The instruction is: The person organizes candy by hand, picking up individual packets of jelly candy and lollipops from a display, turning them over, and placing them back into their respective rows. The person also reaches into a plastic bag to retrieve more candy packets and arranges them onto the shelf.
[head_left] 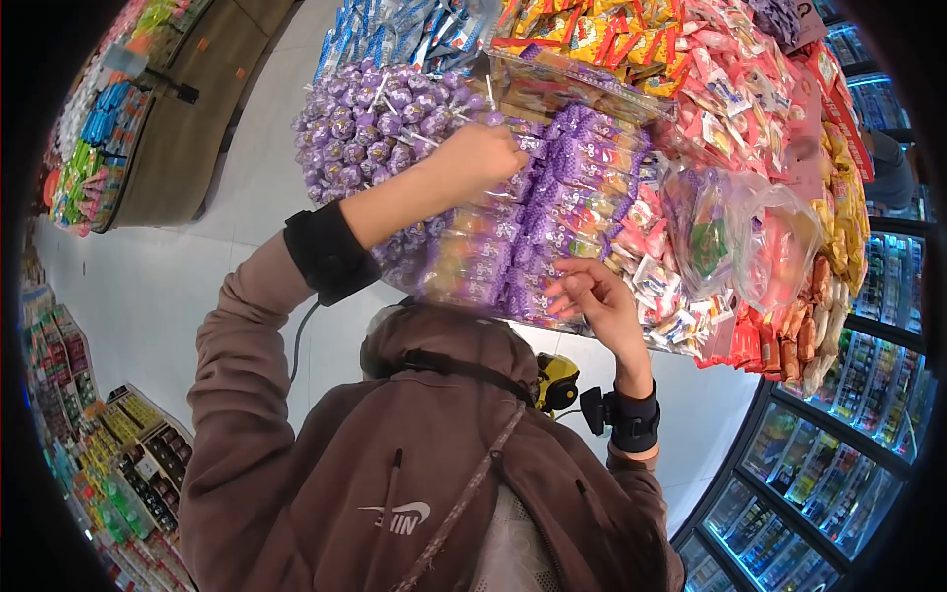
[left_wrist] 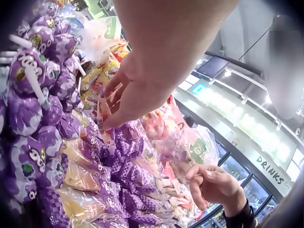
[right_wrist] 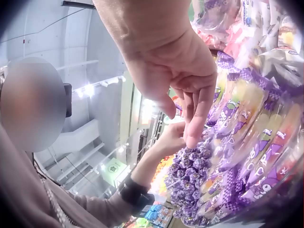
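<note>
My left hand (head_left: 478, 160) is over the far end of the purple candy packets (head_left: 582, 187), beside purple-wrapped lollipops (head_left: 360, 123). In the left wrist view the same hand (left_wrist: 137, 90) pinches a small clear and pink packet (left_wrist: 103, 115) between thumb and fingers. My right hand (head_left: 600, 301) hovers at the near edge of the purple packets, its fingers loosely bent with nothing between them. The right wrist view shows this hand (right_wrist: 183, 85) with fingers pointing down, in front of the packets (right_wrist: 237, 128).
Pink and white sweets (head_left: 730, 99) and a clear plastic bag (head_left: 779, 247) lie to the right. Behind are yellow packets (head_left: 592, 35), blue packets (head_left: 395, 35) and a clear divider (head_left: 582, 84). Another display counter (head_left: 173, 128) stands left; lit drink fridges (head_left: 868, 385) line the right.
</note>
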Demonstrator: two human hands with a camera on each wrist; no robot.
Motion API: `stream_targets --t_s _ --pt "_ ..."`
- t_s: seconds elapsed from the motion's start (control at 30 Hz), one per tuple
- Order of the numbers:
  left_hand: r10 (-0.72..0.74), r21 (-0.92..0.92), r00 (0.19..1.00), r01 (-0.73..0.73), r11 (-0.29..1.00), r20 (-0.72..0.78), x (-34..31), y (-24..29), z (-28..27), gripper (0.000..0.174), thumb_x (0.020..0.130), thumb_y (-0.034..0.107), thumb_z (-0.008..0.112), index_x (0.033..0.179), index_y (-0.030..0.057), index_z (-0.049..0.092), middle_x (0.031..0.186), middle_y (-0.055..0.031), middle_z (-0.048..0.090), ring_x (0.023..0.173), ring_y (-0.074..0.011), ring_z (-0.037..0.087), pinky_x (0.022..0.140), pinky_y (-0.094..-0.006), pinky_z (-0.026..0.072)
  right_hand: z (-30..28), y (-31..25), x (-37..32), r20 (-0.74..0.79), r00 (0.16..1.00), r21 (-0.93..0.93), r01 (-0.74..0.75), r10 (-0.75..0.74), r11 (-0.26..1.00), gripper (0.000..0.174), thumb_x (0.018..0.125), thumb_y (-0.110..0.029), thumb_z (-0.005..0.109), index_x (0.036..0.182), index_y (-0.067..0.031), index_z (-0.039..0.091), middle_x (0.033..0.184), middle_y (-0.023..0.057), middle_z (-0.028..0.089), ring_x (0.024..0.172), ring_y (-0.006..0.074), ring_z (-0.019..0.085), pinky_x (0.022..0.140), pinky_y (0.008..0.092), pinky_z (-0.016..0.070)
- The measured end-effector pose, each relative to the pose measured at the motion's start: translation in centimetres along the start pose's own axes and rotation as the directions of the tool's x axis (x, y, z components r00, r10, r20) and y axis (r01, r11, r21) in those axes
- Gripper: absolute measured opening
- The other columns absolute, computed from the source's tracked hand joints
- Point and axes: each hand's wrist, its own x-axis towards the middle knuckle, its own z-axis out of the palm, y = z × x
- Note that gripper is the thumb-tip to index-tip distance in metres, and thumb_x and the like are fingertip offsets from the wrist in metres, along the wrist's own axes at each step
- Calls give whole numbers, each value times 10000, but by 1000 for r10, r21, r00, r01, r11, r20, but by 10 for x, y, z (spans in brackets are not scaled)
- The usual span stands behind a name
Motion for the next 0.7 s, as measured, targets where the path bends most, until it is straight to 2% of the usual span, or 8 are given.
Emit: stream_targets --t_s 0.13,0.33,0.43,0.53,0.7 --pt "-19 25 1000 18 1000 19 3 3 16 135 673 69 538 805 44 548 758 -59 558 809 -223 560 649 -327 483 1 3 -2 -9 1000 27 -3 4 1000 252 904 -141 466 1102 14 481 856 104 620 700 144 605 609 234 488" --pt "-67 8 989 67 998 131 5 5 31 140 678 57 530 814 37 555 825 -74 578 831 -239 576 653 -337 493 -1 5 -2 -13 1000 32 -13 13 999 234 902 -118 464 1092 16 483 853 103 620 686 138 601 595 229 485" --pt "-76 -4 994 76 997 81 3 7 41 157 631 39 573 786 54 581 799 -78 597 831 -239 581 674 -349 476 -3 7 -2 -6 1000 27 -10 10 1000 255 903 -149 469 1098 15 485 861 105 618 702 152 609 609 244 495" --pt "-74 9 990 73 997 120 2 6 45 146 685 55 527 825 50 565 850 -76 579 849 -241 574 685 -339 490 -3 8 -2 -7 1000 28 -16 16 999 263 904 -160 469 1100 14 488 861 107 616 711 161 613 616 254 500" --pt "-86 16 984 85 996 153 2 8 40 159 674 77 555 832 59 568 842 -71 572 847 -240 572 692 -348 486 -9 14 -1 -44 999 33 22 -20 999 234 904 -125 457 1081 23 498 848 112 616 705 158 610 618 250 499"
